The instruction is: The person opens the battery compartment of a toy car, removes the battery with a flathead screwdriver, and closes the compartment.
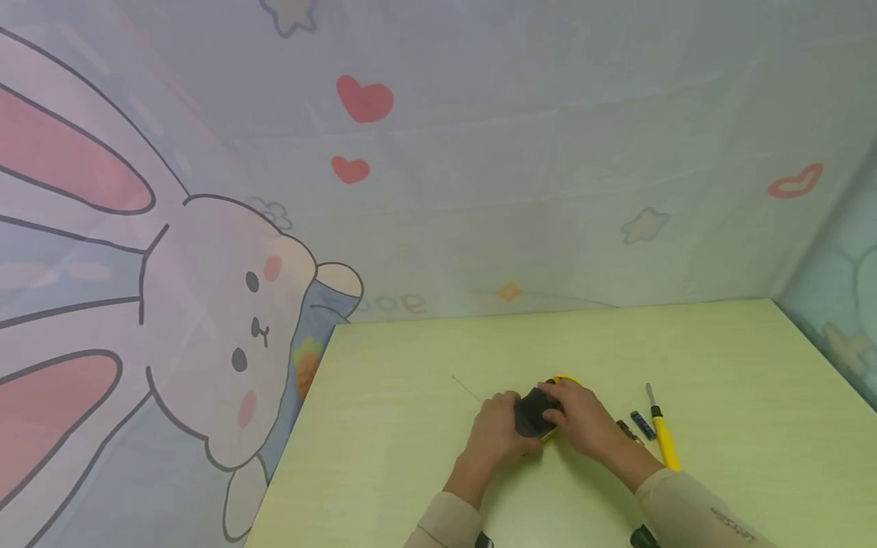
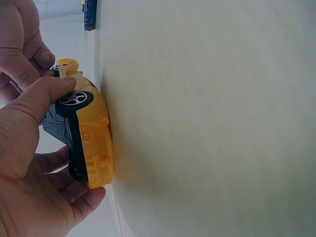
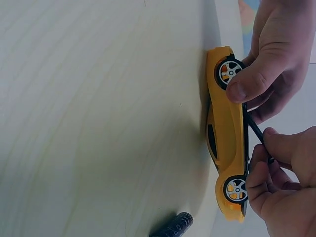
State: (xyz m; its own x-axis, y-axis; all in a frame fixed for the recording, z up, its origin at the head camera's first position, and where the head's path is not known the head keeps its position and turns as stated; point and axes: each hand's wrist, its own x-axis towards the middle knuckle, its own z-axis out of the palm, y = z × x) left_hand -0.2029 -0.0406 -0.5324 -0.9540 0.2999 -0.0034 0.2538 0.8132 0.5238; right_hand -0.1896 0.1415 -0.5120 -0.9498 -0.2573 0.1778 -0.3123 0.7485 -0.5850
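A yellow toy car (image 3: 224,123) lies upside down on the table, its black underside facing up. My left hand (image 1: 496,430) grips it by one end; in the left wrist view the thumb lies by a wheel (image 2: 74,98) and the other fingers curl round the body. Over the underside is my right hand (image 1: 582,415). Its thumb and fingers pinch a thin black flat piece (image 3: 256,130), which slants away from the car's bottom. The inner end of that piece is hidden behind the left hand's fingers in the right wrist view.
Right of the hands, two batteries, one dark blue (image 1: 642,425) and one dark (image 1: 629,431), lie beside a screwdriver (image 1: 666,443) with a yellow handle. A thin wire-like rod (image 1: 466,387) extends left of the left hand. A printed cloth (image 1: 479,190) hangs behind the table (image 1: 390,418).
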